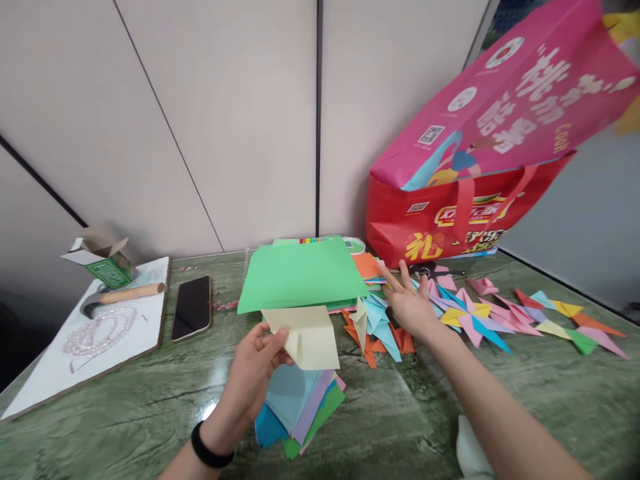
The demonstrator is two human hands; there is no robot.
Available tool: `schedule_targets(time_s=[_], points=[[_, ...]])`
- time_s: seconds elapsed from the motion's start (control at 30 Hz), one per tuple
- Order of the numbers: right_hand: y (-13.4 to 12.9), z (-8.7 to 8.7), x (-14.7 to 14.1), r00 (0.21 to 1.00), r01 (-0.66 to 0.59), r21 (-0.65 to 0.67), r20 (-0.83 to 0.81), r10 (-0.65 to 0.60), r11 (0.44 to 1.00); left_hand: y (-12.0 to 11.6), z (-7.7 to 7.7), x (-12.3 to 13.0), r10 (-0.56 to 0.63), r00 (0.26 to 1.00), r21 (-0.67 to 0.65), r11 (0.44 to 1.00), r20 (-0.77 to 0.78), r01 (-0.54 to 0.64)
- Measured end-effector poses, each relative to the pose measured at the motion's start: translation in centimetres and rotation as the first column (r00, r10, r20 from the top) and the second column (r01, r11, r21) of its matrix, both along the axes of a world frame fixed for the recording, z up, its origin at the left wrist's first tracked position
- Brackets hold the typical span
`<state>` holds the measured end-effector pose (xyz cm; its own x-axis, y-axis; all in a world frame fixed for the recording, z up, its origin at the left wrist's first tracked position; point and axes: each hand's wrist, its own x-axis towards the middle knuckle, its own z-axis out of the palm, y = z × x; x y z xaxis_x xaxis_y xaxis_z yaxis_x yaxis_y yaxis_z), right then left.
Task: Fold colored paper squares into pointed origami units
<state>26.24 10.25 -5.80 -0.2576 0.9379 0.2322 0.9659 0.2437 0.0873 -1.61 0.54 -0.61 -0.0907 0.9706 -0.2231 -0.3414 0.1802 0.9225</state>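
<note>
Between thumb and fingers, my left hand (260, 357) pinches a pale yellow sheet of paper (315, 337) that shows a crease. Under it lies a fanned stack of coloured paper squares (300, 403) in blue, purple and green. My right hand (407, 303) reaches out with spread fingers and holds nothing. It is above the table beside several folded paper pieces, among them light blue ones (379, 320), orange ones (373, 350) and a pale yellow one (360, 323). Behind the held sheet is a pile of large green sheets (305, 273).
To the right lie multicoloured folded stars (467, 313) and dark-handled scissors (430, 270). Red and pink gift bags (450, 220) stand against the wall. On the left are a phone (193, 308), a white board (120, 333), a hammer (123, 295), a beaded strand (100, 333) and an open green box (110, 267).
</note>
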Motion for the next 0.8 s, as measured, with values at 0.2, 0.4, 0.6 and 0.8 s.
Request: schedule_targets(time_s=[0.2,0.4,0.6,0.8], points=[[0.8,-0.4,0.2,0.999,-0.026,-0.023,-0.042,0.025,0.999,0.0,-0.3,-0.1,-0.023,1.0,0.004,1.0,-0.005,0.023],[1.3,0.4,1.6,0.991,0.031,0.1,-0.133,-0.017,0.995,0.1,-0.3,-0.2,0.002,1.0,-0.02,1.0,-0.009,-0.002],[2.0,1.7,3.1,0.954,0.016,0.201,-0.296,0.045,0.979,0.1,-0.1,-0.1,0.007,1.0,-0.023,1.0,0.01,-0.007],[1.6,2.5,1.2,0.901,-0.011,0.3,-0.411,0.139,0.954,0.8,-0.3,-0.7,0.041,0.987,-0.109,0.994,0.156,-0.024]])
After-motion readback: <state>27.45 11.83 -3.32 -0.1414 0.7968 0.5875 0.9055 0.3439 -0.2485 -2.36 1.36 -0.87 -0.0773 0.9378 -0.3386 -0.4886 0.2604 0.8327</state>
